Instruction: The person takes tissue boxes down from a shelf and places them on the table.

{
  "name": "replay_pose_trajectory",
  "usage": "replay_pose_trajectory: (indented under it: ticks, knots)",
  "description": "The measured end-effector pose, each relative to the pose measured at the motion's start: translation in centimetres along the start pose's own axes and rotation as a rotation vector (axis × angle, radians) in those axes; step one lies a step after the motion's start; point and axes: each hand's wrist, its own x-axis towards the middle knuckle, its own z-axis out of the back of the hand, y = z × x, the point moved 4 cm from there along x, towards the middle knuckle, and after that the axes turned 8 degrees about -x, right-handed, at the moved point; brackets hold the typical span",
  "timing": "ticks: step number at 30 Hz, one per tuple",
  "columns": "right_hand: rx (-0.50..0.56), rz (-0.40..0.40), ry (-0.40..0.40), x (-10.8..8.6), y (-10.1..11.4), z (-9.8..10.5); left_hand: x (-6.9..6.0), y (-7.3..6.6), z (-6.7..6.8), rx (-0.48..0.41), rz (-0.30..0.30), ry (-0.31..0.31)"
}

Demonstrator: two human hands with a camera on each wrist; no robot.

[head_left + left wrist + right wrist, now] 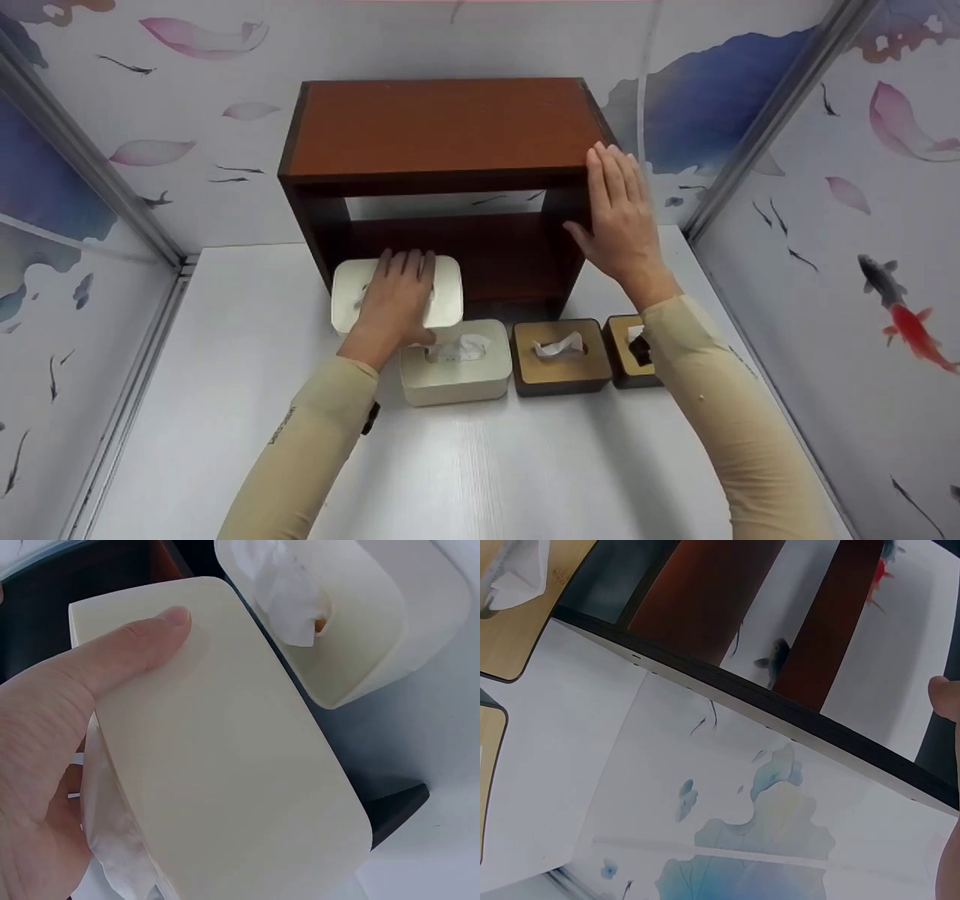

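My left hand [391, 304] holds a white tissue box [448, 291] from above, at the lower left of the shelf's front opening. Seen in the left wrist view, the thumb presses on a broad, plain face of that box [232, 742], and the other fingers are mostly hidden behind it. The reddish-brown wooden shelf [450, 124] has dark edges and an open front. Against its upper right corner rests my right hand [624, 217], fingers straight and together, thumb spread toward the opening. In the right wrist view only part of this hand [949, 701] shows.
Before the shelf stand a second white tissue box [457, 388], a dark tissue box with a wood-coloured top [555, 369], and a similar box [621, 364] partly hidden by the right forearm. Patterned panels [825, 262] surround the white table [465, 465].
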Motion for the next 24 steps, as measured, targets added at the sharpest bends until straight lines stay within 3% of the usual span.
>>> replay_pose_trajectory:
  ticks: [24]
  knots:
    - [-0.006,-0.004,-0.006,0.0,0.0,-0.2,-5.8,1.7,-0.8,0.015,-0.057,-0.018]
